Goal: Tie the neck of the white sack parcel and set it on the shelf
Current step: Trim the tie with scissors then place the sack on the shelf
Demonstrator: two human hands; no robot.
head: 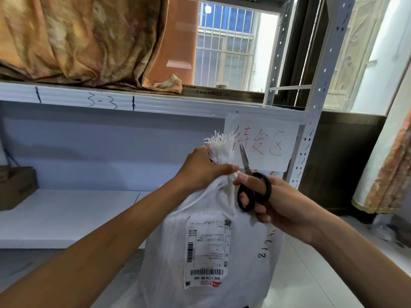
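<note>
A white woven sack parcel (209,252) stands upright on the floor in front of the shelf, with a shipping label on its front. My left hand (200,168) is clenched around the gathered neck, and the frayed top (221,145) sticks up above my fist. My right hand (282,203) holds black-handled scissors (253,187) with fingers through the loops. The blades point up beside the neck, slightly apart. The white shelf board (66,210) lies behind the sack at mid height.
A brown box (15,187) sits at the shelf's left end. Patterned cloth (84,38) lies piled on the upper shelf. A paper sign with red writing (266,143) hangs on the perforated upright (311,130). Tiled floor lies to the right.
</note>
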